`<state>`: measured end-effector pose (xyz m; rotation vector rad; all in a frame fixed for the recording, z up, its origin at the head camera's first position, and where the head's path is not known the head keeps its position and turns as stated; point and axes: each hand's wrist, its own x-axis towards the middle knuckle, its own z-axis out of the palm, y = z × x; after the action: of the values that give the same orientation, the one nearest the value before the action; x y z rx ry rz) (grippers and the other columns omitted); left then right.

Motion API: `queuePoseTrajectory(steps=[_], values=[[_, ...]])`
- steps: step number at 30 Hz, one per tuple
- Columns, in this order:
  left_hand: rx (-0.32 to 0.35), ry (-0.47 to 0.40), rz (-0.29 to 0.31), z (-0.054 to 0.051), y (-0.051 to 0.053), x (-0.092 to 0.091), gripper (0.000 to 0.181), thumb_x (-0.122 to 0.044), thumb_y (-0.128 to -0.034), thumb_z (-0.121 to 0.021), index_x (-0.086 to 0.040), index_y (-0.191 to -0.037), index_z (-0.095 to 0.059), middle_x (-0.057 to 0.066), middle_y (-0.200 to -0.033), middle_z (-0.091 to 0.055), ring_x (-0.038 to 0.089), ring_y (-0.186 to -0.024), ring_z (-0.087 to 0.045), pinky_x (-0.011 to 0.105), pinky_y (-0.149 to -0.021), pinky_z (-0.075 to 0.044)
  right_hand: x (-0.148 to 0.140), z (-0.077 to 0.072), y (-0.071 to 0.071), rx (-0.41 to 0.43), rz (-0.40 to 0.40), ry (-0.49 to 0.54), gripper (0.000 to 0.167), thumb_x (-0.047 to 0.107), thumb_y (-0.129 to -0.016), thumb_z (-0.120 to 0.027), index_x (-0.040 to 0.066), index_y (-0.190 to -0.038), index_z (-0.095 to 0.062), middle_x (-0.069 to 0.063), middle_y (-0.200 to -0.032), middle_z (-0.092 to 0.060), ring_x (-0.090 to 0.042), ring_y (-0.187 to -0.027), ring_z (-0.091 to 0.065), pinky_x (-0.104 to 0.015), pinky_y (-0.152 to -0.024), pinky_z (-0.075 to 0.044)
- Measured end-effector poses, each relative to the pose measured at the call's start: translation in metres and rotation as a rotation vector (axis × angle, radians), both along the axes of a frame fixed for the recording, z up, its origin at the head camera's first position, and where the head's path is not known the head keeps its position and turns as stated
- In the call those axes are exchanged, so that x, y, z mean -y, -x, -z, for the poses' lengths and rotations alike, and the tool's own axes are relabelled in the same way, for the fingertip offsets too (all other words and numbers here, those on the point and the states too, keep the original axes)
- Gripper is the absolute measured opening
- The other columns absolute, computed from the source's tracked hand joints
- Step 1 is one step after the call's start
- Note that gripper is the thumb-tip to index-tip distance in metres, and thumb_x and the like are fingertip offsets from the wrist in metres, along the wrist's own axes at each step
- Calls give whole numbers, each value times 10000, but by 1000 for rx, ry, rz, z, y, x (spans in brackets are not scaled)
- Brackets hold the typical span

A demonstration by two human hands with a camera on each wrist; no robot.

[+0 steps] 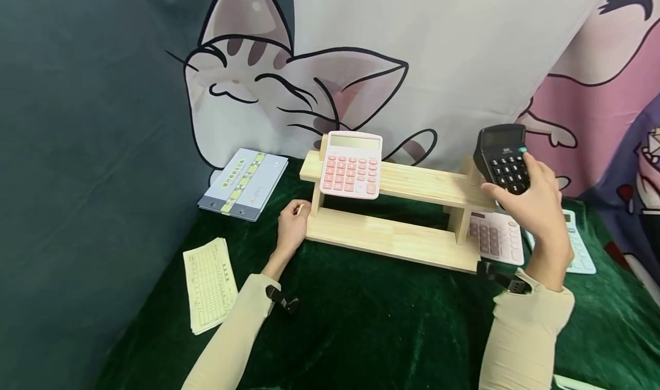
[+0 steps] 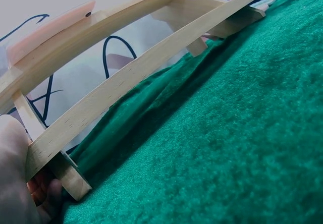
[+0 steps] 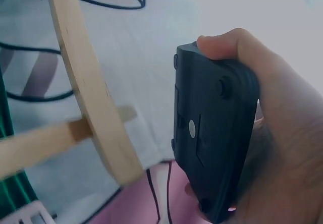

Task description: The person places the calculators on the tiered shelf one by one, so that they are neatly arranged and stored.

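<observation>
A two-tier wooden shelf (image 1: pixel 387 236) stands on green cloth. My left hand (image 1: pixel 294 228) grips the left end of its lower board; in the left wrist view the fingers (image 2: pixel 52 196) curl beneath the board. A white calculator with pink keys (image 1: pixel 352 166) leans at the left of the upper board. My right hand (image 1: pixel 543 207) holds a black calculator (image 1: pixel 505 149) above the upper board's right end, keys facing me. From the right wrist view, the calculator's underside (image 3: pixel 209 118) shows, apart from the wood, with the thumb over one edge.
Right of the shelf lie another pink calculator (image 1: pixel 500 238), partly behind the shelf, and a light blue calculator (image 1: pixel 580 247), partly hidden by my right wrist. At the left are a grey-blue ledger binder (image 1: pixel 244 181) and a pad of printed forms (image 1: pixel 208 284). A cat-print curtain (image 1: pixel 464 52) hangs behind.
</observation>
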<state>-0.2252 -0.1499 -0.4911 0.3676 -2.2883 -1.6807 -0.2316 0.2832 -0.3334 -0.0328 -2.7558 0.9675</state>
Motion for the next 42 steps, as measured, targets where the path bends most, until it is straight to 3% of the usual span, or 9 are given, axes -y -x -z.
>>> queuePoseTrajectory(steps=[8, 13, 24, 30, 42], values=[[-14, -11, -23, -4, -3, 7, 239, -250, -990, -566, -66, -1050, -707, 133, -1052, -696, 255, -905, -594, 337, -793, -418, 32, -11, -2, -132, -51, 41, 1009, 380, -807, -778, 218, -1605, -183, -181, -1623, -206, -436, -1432, -178, -670, -1066, -150], [-13, -9, -12, -2, -3, 8, 250, -261, -992, -565, -66, -1064, -705, 136, -1056, -696, 258, -897, -597, 333, -786, -422, 46, -14, -5, -158, -100, 29, 1021, 367, -781, -803, 206, -1599, -214, -179, -1618, -224, -430, -1431, -195, -659, -1069, -154], [-15, 0, -3, 0, -3, 5, 246, -262, -988, -572, -68, -1060, -705, 138, -1045, -695, 251, -877, -591, 332, -775, -422, 61, -5, -5, -92, -111, -83, 1040, 498, -774, -782, 175, -1594, -231, -256, -1597, -226, -499, -1406, -222, -684, -1051, -173], [-9, 0, 1, 1, -1, 1, 242, -257, -990, -568, -73, -1063, -707, 137, -1025, -697, 247, -857, -592, 323, -757, -423, 77, 3, 0, -84, -82, -221, 1071, 603, -742, -748, 123, -1575, -277, -318, -1514, -307, -526, -1314, -294, -639, -1003, -213], [-18, -3, 11, 1, -1, -1, 245, -253, -991, -562, -69, -1063, -707, 139, -1025, -694, 252, -849, -590, 323, -751, -424, 94, 10, -1, 110, -32, -317, 1084, 633, -783, -678, 6, -1556, -248, -403, -1469, -266, -577, -1259, -304, -686, -1014, -212]])
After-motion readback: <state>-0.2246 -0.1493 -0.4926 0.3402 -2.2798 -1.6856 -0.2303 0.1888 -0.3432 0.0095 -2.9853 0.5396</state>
